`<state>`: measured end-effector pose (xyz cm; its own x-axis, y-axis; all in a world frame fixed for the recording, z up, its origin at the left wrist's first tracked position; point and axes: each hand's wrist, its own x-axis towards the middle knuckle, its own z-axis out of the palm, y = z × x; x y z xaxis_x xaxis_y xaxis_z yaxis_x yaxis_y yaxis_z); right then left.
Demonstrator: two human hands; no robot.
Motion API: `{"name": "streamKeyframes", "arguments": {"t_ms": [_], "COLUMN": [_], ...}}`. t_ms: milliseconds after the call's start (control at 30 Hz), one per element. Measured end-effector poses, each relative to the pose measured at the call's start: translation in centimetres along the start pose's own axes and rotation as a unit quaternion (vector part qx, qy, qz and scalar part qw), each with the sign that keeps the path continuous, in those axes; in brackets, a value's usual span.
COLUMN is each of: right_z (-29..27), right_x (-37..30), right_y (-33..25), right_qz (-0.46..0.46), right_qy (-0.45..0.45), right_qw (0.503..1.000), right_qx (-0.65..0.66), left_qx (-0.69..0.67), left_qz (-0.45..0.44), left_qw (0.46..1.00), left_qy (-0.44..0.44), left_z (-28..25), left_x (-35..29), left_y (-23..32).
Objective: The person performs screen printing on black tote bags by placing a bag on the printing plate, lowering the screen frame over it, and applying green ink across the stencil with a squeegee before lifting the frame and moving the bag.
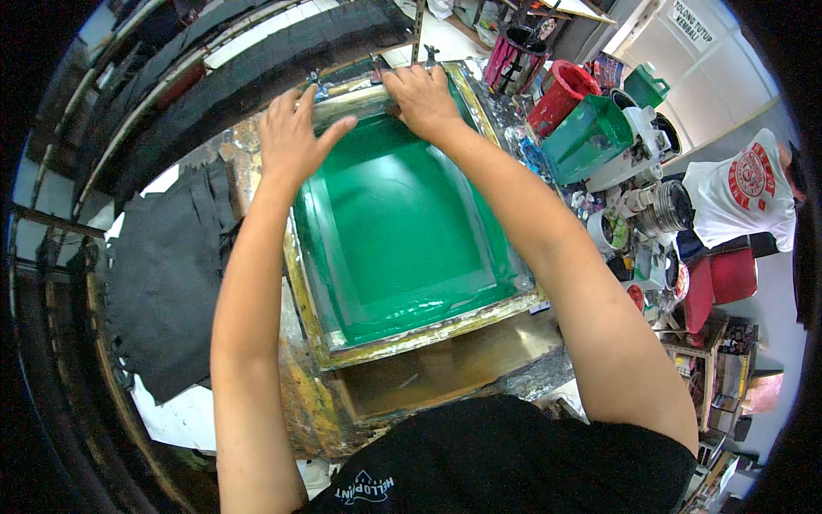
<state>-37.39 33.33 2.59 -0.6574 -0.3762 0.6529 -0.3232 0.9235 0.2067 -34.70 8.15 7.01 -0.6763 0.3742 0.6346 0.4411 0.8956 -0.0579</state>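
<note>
A screen-printing frame with worn, paint-stained rails lies in front of me, its mesh coated with wet green ink. At its far left corner is my left hand, fingers stretched out and the thumb spread over the inner edge. My right hand bends its fingers over the far rail, beside a metal clamp. Between the hands runs a pale, worn bar; I cannot tell whether it is a squeegee handle or part of the frame. Beneath the near rail shows a brownish board.
Black fabric pieces are stacked on the left, near dark racks. Crowded on the right are a red bucket, a green ink container and several tubs. A person in a white shirt is farther right, near a red chair.
</note>
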Motion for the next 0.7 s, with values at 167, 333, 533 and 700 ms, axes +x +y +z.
{"name": "streamKeyframes", "arguments": {"t_ms": [167, 333, 533, 700], "right_z": [0.0, -1.6, -6.0, -11.8], "right_x": [-0.7, -2.1, -5.5, -9.8], "right_y": [1.1, 0.4, -1.5, -3.5], "right_qz": [-0.025, -0.024, -0.037, -0.030], "right_qy": [0.015, -0.033, -0.079, -0.108], "right_qw": [1.000, 0.999, 0.996, 0.993], "right_qx": [-0.003, -0.009, -0.001, 0.024], "left_qx": [0.052, 0.053, 0.072, 0.030], "left_qz": [-0.003, 0.038, 0.031, 0.038], "left_qw": [0.999, 0.996, 0.997, 0.999], "left_qy": [-0.007, 0.055, 0.003, 0.010], "left_z": [4.9, 4.1, 0.1, -4.2], "left_x": [0.9, -0.6, -4.8, -9.0], "left_y": [0.5, 1.2, 3.4, 6.4]}}
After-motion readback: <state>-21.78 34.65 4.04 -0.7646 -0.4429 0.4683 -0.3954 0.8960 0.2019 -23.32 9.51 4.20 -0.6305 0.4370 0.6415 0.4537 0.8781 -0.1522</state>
